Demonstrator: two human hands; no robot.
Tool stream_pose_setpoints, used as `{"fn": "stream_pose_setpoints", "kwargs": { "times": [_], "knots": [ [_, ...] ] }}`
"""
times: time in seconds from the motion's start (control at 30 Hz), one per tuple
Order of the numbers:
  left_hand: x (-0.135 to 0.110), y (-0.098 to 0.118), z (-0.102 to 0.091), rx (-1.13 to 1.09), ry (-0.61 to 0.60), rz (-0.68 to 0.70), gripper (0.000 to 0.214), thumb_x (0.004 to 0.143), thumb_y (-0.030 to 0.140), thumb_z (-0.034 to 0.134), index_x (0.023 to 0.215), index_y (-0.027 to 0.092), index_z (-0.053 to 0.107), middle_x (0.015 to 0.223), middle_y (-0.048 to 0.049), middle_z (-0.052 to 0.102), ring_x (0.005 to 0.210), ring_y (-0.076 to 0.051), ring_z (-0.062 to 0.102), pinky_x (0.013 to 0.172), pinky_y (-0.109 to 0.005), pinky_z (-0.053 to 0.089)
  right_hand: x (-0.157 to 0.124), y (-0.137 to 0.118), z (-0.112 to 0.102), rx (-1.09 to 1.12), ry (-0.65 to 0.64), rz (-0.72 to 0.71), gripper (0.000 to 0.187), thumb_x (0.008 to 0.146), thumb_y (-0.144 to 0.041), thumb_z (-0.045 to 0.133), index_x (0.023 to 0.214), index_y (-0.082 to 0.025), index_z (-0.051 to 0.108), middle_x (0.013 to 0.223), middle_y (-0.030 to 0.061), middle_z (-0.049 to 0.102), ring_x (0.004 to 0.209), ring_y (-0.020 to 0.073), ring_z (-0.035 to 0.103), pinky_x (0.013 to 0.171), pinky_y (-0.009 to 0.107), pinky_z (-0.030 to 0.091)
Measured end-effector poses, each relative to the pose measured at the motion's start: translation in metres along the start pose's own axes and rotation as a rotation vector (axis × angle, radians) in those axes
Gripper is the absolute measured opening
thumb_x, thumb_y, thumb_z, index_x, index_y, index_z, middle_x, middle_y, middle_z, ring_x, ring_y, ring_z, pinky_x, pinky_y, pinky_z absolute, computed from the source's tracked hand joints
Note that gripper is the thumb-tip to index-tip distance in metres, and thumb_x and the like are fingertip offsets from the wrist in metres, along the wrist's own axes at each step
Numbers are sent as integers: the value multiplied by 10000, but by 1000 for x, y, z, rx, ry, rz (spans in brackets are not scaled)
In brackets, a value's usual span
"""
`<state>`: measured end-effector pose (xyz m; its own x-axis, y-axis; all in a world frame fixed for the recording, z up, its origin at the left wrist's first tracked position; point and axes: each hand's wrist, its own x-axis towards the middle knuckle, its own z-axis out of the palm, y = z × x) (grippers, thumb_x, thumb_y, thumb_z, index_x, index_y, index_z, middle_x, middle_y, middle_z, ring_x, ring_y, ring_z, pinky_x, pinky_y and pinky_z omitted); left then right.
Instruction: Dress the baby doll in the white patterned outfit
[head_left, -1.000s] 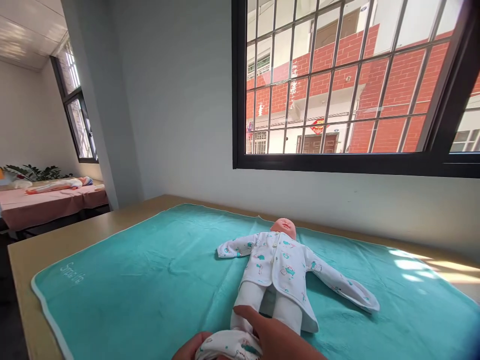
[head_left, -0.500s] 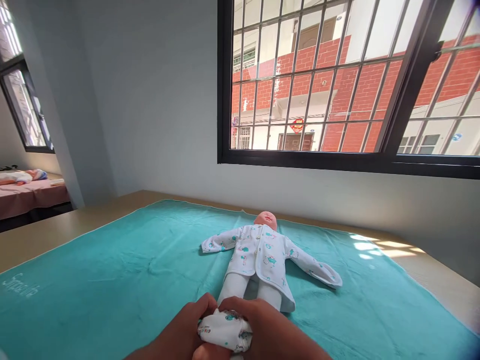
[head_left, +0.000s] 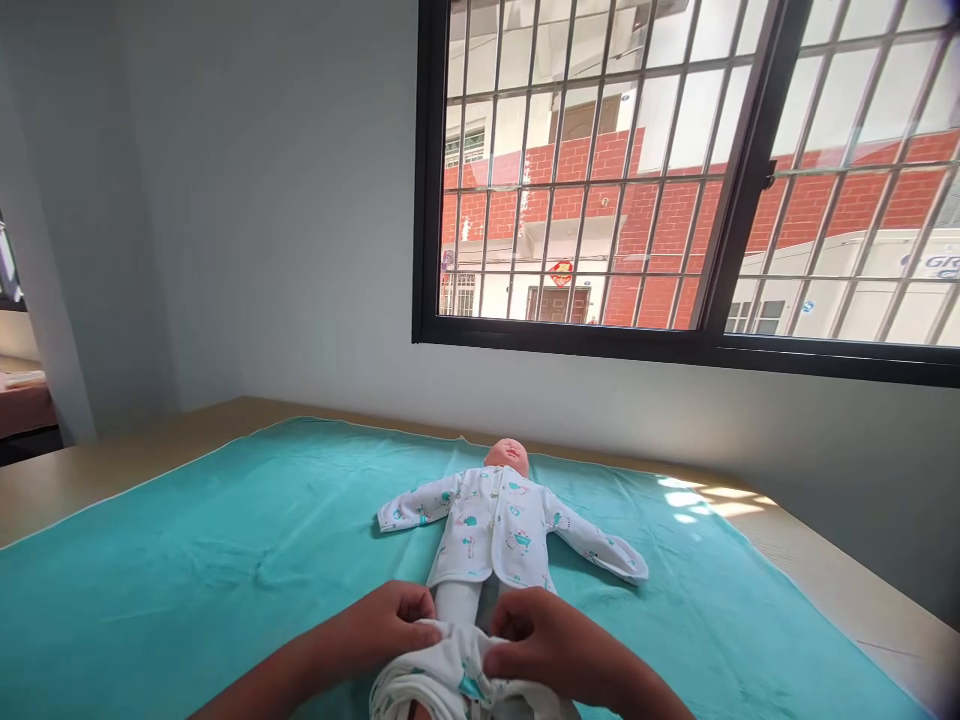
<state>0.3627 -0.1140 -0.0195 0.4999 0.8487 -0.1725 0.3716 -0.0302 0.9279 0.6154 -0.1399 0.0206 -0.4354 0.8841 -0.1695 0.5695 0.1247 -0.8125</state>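
- Sunlight falls in patches on the wooden table (head_left: 161, 435) and the teal blanket (head_left: 187, 540) spread over it, beside a pale wall (head_left: 285, 220) with a barred window (head_left: 750, 150).
- On that blanket I see a doll (head_left: 508, 457) lying on its back, face up. Its long axis runs from the wall towards the person, head at the far end below the window, legs at the near end, slightly aslant.
- Its arms stretch out sideways in a printed white jacket (head_left: 469, 530), one sleeve lying long and flat.
- Over the lower legs sits a bunched printed cloth (head_left: 450, 660), gathered crosswise in folds; I cannot tell whether it goes round them.
- The left hand (head_left: 386, 625) comes in from its own side, wrist low, thumb and curled forefinger pinching the cloth's upper edge.
- Opposite, the right hand (head_left: 544, 640) angles inward, knuckles up, thumb and bent forefinger pinching the cloth too. Both hands' remaining fingers are mostly hidden.
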Motion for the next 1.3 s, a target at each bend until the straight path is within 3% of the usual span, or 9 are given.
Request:
{"fn": "stream_pose_setpoints", "kwargs": {
  "times": [0.1,0.27,0.4,0.53,0.73,0.83,1.07,1.13,1.3],
  "knots": [
    [7,5,8,146,148,87,221,711,343,675,782,164,566,743,35,544,714,-134,484,648,-232,384,-1,0,10,-42,95,-17,233,591,-181,752,803,-164,655,699,-55,539,667,97,443,544,184,311],
    [25,15,15,311,410,369,482,674,158,646,1144,225,564,1304,-81,509,1234,-248,460,1051,-360,382,9,30,29,-149,477,-291,110,843,-277,574,806,-181,615,794,5,596,670,122,528,614,212,437],
    [47,14,17,537,501,496,260,805,197,588,1062,225,612,1160,-85,594,1104,-253,559,966,-389,456,15,61,30,-453,850,-465,160,874,-245,569,1026,-226,616,1070,75,627,936,207,615,800,301,519],
    [55,-1,15,669,562,698,187,920,225,452,949,229,637,949,-63,662,872,-218,618,796,-351,491,13,64,21,-648,927,-464,168,891,-220,574,1054,-227,613,1068,83,637,960,227,615,790,329,533],
    [71,-24,-12,71,751,355,251,844,427,509,847,189,590,807,-49,654,745,-200,629,674,-314,515,14,59,4,-818,874,-538,180,954,-180,468,916,-207,642,908,58,678,803,195,622,742,323,484],
    [80,-37,-41,-206,865,158,284,751,459,540,849,193,539,785,-34,646,705,-209,637,623,-318,523,11,77,-12,-588,989,-357,229,975,-298,440,860,-195,610,808,45,659,695,171,605,668,284,473],
    [75,-61,-80,360,991,-84,90,779,281,480,857,237,487,634,20,560,587,-206,588,530,-290,415,-26,132,-44,-434,1033,127,346,909,-460,427,676,-219,515,593,7,586,523,164,509,512,266,397],
    [73,-60,-75,485,988,25,91,799,266,459,869,234,507,702,-4,589,661,-214,604,581,-301,448,-32,135,-42,-521,1008,163,348,902,-442,427,632,-224,458,554,-2,550,503,158,482,498,265,370],
    [67,-50,-49,778,850,723,233,896,179,393,990,197,606,1020,-78,659,1017,-225,585,949,-383,430,-24,119,-26,-691,966,39,334,959,-396,396,702,-217,511,673,17,605,567,158,532,543,271,415]
  ]
}}
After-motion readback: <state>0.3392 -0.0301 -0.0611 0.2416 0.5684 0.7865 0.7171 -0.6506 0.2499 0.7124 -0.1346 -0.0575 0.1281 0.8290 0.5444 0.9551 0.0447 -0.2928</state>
